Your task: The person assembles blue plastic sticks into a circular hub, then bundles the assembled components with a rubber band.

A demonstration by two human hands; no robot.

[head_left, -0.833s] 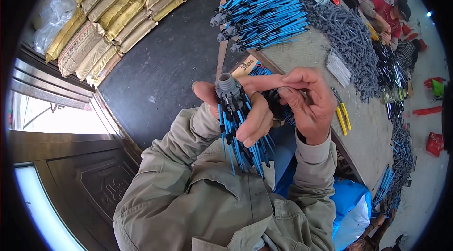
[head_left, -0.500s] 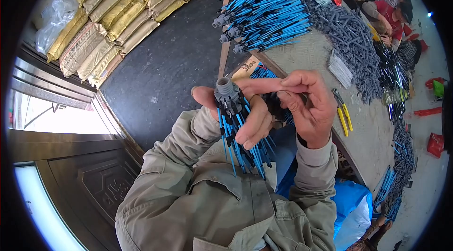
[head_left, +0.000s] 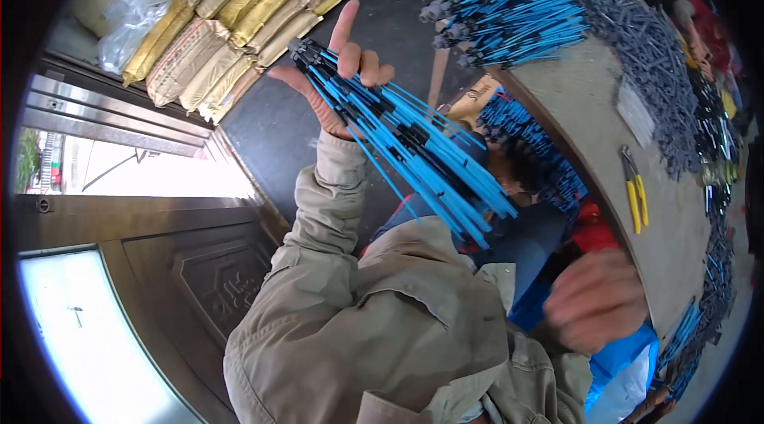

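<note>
Grey concrete table (head_left: 573,105) piled with finished bundles; left hand (head_left: 338,78) fingers clamp one blue-wire bundle (head_left: 406,141), right hand (head_left: 593,300) blurred, fingers unclear.

Lighting: daylight, blown-out glare at left of your frame. Blur: your right hand (head_left: 595,299) smeared lower right. Edges: black fisheye vignette, bent lines.

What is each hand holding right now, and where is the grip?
Left hand grips the bundle of blue wires near its grey-tipped end. Right hand is blurred; nothing visibly held.
</note>
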